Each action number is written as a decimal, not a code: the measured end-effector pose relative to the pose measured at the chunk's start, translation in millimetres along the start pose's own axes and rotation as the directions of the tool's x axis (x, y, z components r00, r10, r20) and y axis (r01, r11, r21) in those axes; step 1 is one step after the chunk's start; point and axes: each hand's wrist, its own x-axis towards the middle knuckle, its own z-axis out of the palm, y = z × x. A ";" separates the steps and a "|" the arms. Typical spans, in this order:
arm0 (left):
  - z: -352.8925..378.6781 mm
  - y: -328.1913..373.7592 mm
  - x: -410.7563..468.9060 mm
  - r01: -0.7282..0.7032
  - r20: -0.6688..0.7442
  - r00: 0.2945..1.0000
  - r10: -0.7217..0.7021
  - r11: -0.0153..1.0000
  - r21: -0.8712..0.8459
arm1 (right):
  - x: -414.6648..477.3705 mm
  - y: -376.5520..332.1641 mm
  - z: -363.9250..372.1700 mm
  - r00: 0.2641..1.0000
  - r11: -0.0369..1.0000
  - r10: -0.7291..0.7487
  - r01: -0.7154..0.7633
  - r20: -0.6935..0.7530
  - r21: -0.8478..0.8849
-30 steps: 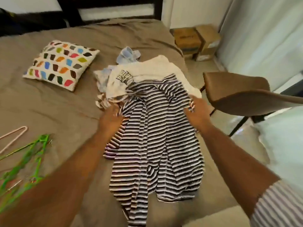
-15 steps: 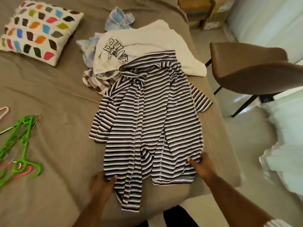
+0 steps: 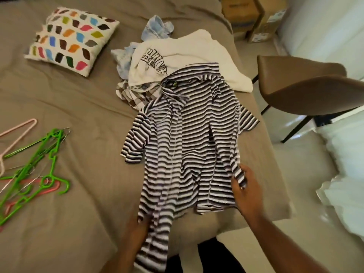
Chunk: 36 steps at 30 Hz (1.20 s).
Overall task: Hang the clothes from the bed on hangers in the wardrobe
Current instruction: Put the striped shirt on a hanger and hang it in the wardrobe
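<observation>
shirt: we see the striped shirt [image 3: 189, 146] spread on the bed [image 3: 78, 223] near its right edge, collar away from us, bottom hem toward us and hanging partly over the near edge.
sleeves: both short sleeves are splayed out to the sides; the body is rumpled into lengthwise folds.
right hand [image 3: 246, 186]: at the shirt's right hem, thumb and fingers pinching a fold of striped cloth that stands up off the bed.
left hand [image 3: 136, 229]: at the lower left hem, with a strip of the shirt draped over it. The fingers are hidden under the cloth and blurred, so we cannot tell whether it grips.
pile: the shirt's collar overlaps a white sweatshirt [image 3: 187, 54] with dark lettering. A checked garment [image 3: 128, 95] sits under that, and a light blue garment [image 3: 157, 28] lies behind.
hangers: green hangers [image 3: 53, 158] are tangled at the bed's left side, well apart from the shirt. A pink hanger [image 3: 19, 128] lies just beyond them.
cushion [image 3: 72, 40]: white with coloured patches, on the bed's far left.
off the bed: a brown chair [image 3: 307, 85] stands just beside the right edge, with cardboard boxes [image 3: 250, 16] on the floor beyond it.
</observation>
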 end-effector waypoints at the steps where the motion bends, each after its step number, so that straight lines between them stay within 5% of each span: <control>1: 2.3 -31.1 13.6 0.008 -0.007 1.000 -0.007 0.997 0.078 | -9.7 15.8 4.1 0.999 0.996 0.042 -0.040 0.033 -0.077; 2: 1.4 -60.9 22.9 -0.032 -0.058 0.997 0.047 0.971 0.236 | -18.6 30.8 8.4 0.992 0.984 0.097 -0.082 0.087 -0.156; 5: 13.3 -29.8 12.4 -0.056 -0.007 0.998 0.059 0.982 0.181 | -34.4 57.7 19.7 0.943 0.944 0.248 -0.184 0.223 -0.273; 9: -2.5 18.7 18.5 -0.121 -0.108 0.981 0.163 0.940 0.318 | -24.3 49.5 36.1 0.936 0.935 0.302 -0.253 0.182 -0.250; 13: -12.1 73.1 46.5 -0.390 -0.333 0.736 0.589 0.772 0.502 | -8.2 45.2 46.1 0.893 0.906 0.395 -0.339 0.218 -0.253; 15: -15.0 100.8 62.2 -0.391 -0.281 0.668 0.689 0.646 0.656 | -2.6 47.8 49.1 0.875 0.899 0.424 -0.374 0.235 -0.229; 20: -26.1 136.2 99.4 -0.386 0.053 0.749 0.661 0.369 0.845 | 0.3 32.4 45.5 0.856 0.913 0.406 -0.399 0.321 -0.089; 22: -43.7 149.0 106.9 -0.469 0.026 0.758 0.652 0.516 0.717 | 0.7 27.5 45.4 0.895 0.953 0.298 -0.298 0.332 -0.052; 24: -73.3 155.2 116.1 -0.475 -0.209 0.764 0.610 0.751 0.458 | -2.5 23.7 46.0 0.939 0.981 0.189 -0.165 0.289 -0.104; 27: -119.3 147.0 127.9 -0.384 -0.504 0.774 0.384 0.917 0.110 | -15.8 15.4 51.6 0.965 0.984 -0.067 0.106 0.253 -0.146; 30: -124.7 121.8 119.2 -0.276 -0.675 0.689 0.264 0.957 0.093 | -26.2 9.5 62.0 0.806 0.879 -0.181 0.390 0.564 -0.274; 33: -85.5 95.7 91.8 -0.370 -0.524 0.750 0.404 0.913 0.174 | -30.2 17.8 77.0 0.585 0.906 -0.008 0.348 0.811 -0.243; 36: -23.7 53.8 58.5 -0.407 -0.292 0.839 0.458 0.886 0.220 | -33.2 33.0 86.4 0.558 0.971 0.117 0.111 0.821 -0.213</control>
